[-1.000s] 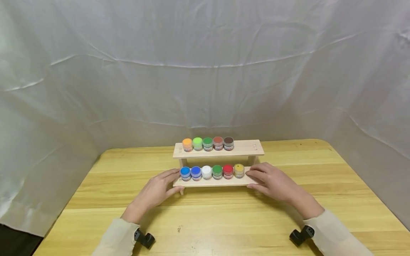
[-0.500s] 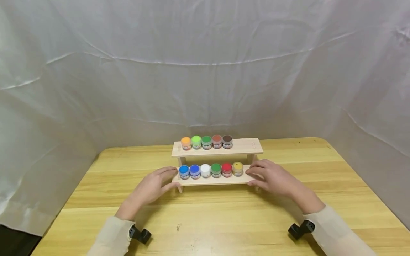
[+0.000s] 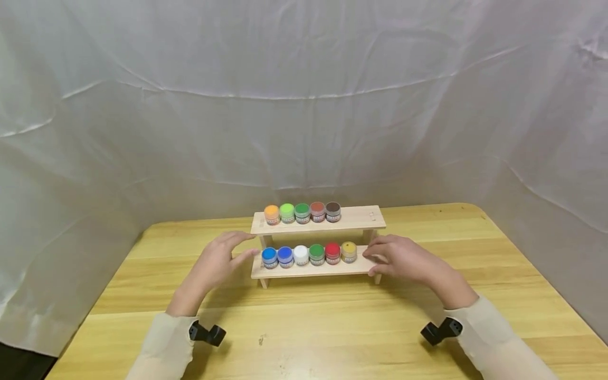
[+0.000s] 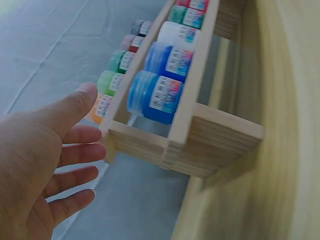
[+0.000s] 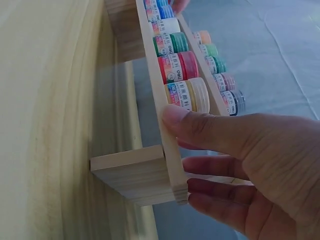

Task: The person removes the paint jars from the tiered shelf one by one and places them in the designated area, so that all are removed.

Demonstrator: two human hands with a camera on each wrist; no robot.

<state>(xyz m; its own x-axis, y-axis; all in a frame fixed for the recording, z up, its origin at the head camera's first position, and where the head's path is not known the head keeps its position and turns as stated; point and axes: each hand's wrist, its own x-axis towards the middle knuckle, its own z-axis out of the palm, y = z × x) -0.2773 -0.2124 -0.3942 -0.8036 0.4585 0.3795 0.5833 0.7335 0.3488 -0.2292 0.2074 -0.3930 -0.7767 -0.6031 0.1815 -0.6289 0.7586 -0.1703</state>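
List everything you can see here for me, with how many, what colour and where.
Two-step wooden rack: one, pale, on the table
Small round lidded jars, front row: six, bright blue, darker blue, white, green, red, mustard yellow, lower step
Small round lidded jars, back row: five, orange, light green, dark green, reddish brown, dark brown, upper step
Flat wooden table: one, yellow-tan, beneath the rack
Creased fabric: number of pieces unclear, grey, behind and at the sides
Small wrist devices: two, black, by the cuffs
Sleeves: two, cream, both arms
Left hand: one, bare, at the rack's left end
Right hand: one, bare, holding the lower step's right end
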